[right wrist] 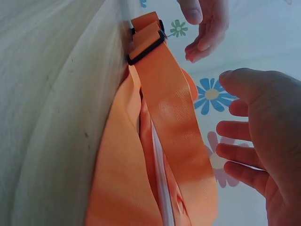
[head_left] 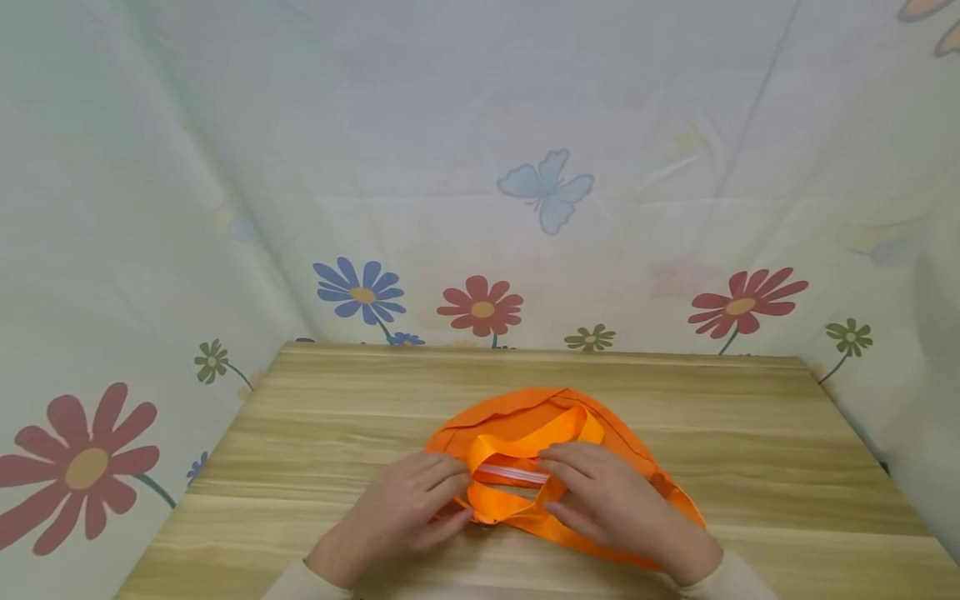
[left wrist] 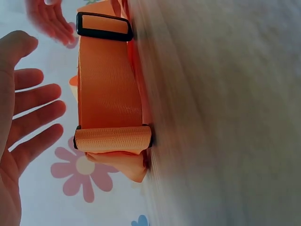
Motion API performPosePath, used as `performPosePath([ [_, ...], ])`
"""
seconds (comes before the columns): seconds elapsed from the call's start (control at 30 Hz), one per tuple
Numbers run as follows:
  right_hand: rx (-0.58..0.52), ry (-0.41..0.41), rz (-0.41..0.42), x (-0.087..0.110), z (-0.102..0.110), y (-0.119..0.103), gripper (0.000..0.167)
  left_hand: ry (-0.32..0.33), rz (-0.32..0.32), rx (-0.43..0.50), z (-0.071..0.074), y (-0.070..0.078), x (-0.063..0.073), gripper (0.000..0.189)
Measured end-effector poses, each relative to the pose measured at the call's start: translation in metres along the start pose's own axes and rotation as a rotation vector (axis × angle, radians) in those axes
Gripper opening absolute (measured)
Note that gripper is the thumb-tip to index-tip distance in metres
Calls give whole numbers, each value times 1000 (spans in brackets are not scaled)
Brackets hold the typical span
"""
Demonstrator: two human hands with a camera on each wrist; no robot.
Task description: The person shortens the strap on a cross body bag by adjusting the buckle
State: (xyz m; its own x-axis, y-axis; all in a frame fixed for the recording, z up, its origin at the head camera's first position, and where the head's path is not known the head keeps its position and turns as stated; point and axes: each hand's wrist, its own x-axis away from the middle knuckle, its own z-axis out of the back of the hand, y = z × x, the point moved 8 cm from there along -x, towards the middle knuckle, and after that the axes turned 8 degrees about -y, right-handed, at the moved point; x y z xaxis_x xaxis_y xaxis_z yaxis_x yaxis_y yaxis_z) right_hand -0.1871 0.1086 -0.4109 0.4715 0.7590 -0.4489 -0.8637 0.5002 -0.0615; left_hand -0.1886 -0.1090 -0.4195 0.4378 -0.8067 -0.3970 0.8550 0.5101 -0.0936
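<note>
An orange fabric bag (head_left: 495, 419) lies flat on the table, with its wide webbing strap (head_left: 498, 504) looped over it. A pale zipper (head_left: 513, 475) shows inside the loop. To the left of the strap, my left hand (head_left: 412, 504) hovers with fingers relaxed; the left wrist view shows them apart from the webbing. My right hand (head_left: 611, 504) is over the bag's right part, its fingers loosely extended, and in the right wrist view a gap separates them from the strap. A black slider buckle (left wrist: 104, 27) sits on the webbing. Part of the bag is hidden beneath the hands.
The wood-grain table (head_left: 337, 400) reaches back to a pale curtain (head_left: 420, 167) printed with flowers and a butterfly. The same curtain closes off the left and right sides.
</note>
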Motion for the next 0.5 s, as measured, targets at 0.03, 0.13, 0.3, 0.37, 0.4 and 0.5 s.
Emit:
performPosePath([
  [0.03, -16, -9, 0, -1, -1, -1, 53, -11, 0, 2, -1, 0, 0, 35],
  [0.13, -49, -23, 19, -3, -5, -4, 54, -42, -13, 3, -5, 1, 1, 37],
  [0.3, -68, -47, 58, -6, -12, -11, 54, -109, -28, 20, -9, 3, 1, 38],
  [0.37, -72, -76, 54, -6, -16, -13, 52, -143, -32, 30, -11, 3, 1, 36],
  [0.4, -75, -87, 55, -7, -18, -14, 51, -160, -36, 34, -12, 4, 1, 35],
  [0.5, -98, -121, 52, -7, -23, -16, 45, -213, -45, 51, -17, 5, 1, 32],
])
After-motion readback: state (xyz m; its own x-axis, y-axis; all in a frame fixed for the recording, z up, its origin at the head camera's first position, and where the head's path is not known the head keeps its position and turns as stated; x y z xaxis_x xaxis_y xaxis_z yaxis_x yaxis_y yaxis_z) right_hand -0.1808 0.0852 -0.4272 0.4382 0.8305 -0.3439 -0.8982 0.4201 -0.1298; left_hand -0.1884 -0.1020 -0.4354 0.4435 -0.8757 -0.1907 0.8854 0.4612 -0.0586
